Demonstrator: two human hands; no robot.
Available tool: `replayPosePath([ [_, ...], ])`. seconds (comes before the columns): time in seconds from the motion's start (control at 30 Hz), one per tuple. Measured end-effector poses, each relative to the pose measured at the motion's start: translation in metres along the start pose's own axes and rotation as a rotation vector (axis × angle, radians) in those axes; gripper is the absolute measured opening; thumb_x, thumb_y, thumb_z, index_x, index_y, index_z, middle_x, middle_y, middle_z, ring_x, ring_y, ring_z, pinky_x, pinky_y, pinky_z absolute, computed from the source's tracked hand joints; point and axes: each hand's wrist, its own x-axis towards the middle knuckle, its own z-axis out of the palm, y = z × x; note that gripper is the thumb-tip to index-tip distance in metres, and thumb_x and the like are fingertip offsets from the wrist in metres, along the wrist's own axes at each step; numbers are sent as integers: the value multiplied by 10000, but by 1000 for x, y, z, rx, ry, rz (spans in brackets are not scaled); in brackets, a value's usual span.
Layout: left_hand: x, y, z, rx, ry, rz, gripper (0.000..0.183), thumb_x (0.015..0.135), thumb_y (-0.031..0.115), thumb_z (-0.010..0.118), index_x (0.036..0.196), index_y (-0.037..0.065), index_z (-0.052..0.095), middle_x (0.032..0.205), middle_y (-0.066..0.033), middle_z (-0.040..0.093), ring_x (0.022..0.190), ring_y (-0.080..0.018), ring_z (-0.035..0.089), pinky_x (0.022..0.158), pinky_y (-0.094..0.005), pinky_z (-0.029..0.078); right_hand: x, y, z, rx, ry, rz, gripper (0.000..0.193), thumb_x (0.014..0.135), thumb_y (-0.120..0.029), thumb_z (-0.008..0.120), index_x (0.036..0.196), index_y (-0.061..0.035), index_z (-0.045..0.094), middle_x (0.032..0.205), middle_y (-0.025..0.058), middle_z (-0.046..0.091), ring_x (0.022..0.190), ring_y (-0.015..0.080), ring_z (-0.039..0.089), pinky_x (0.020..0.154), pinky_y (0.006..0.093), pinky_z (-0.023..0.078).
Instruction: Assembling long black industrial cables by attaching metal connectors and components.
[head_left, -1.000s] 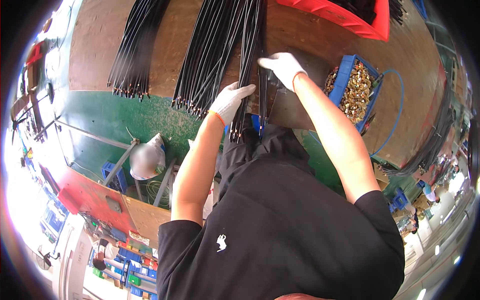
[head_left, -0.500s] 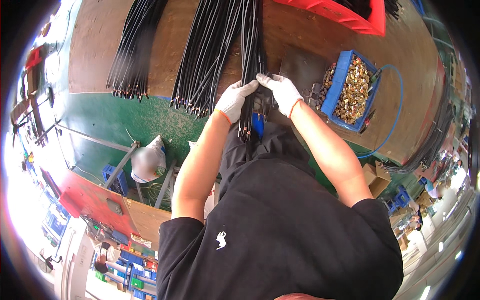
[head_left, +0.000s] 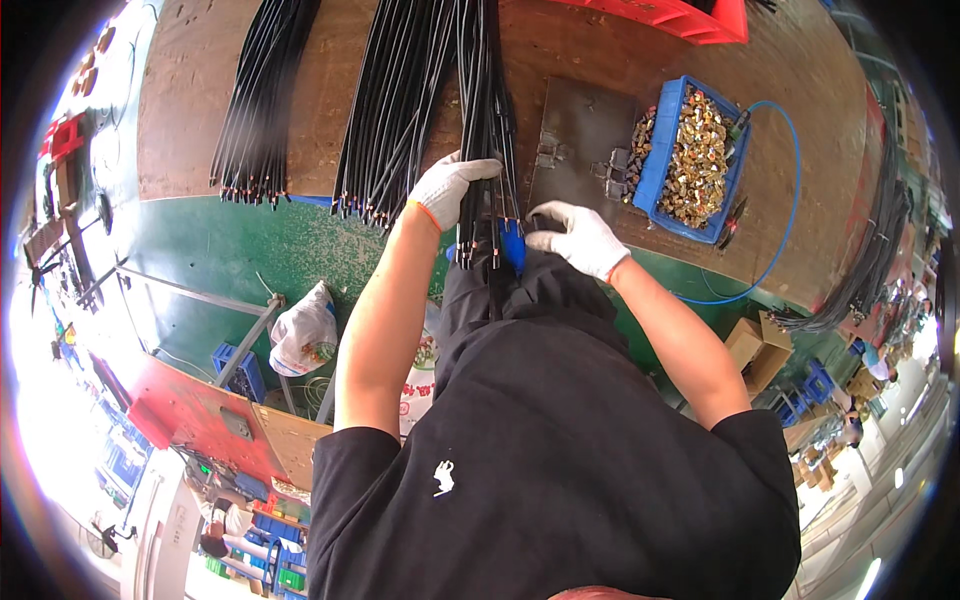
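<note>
My left hand [head_left: 452, 188], in a white knit glove with an orange cuff edge, is closed round a bundle of black cables [head_left: 482, 115] at the table's near edge. Their copper-tipped ends hang over my lap, some lower than others. To the right of those ends is my right hand [head_left: 582, 240], gloved the same way. Its thumb and fingers are curved but apart, with nothing visible between them. A strip of blue [head_left: 513, 246] shows behind the cable ends.
Two more cable bundles [head_left: 385, 130] [head_left: 262, 110] lie on the brown table [head_left: 320, 130] to the left. A blue bin [head_left: 657, 165] of brass-coloured metal fittings [head_left: 703, 150] stands at right, beside a blue hose [head_left: 800, 190]. A red crate [head_left: 690, 22] sits at the far edge.
My right hand has come off the cables and moved right and toward me, its fingers parting. My left hand has shifted slightly left, keeping its hold on the bundle.
</note>
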Motion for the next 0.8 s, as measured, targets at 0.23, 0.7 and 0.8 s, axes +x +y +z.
replayPosePath([
  [0.23,3,-14,9,22,52,79,168,913,99,773,1071,63,730,926,-46,754,731,-168,707,686,-347,626,-27,5,11,-9,-133,50,513,876,-272,822,1314,-33,700,1199,159,760,1115,234,710,1014,360,524],
  [0.7,8,-29,19,49,123,181,147,892,94,771,1024,70,710,865,-22,707,678,-128,636,643,-299,541,-30,-2,8,-40,-279,116,516,875,-281,837,1290,-3,706,1058,119,762,911,141,662,878,307,526],
  [0.8,11,-28,20,32,100,190,156,886,97,777,1025,69,713,869,-27,711,678,-128,638,642,-303,542,-26,8,16,290,-298,175,411,913,-241,807,1218,20,721,1011,82,752,914,122,650,876,301,520],
])
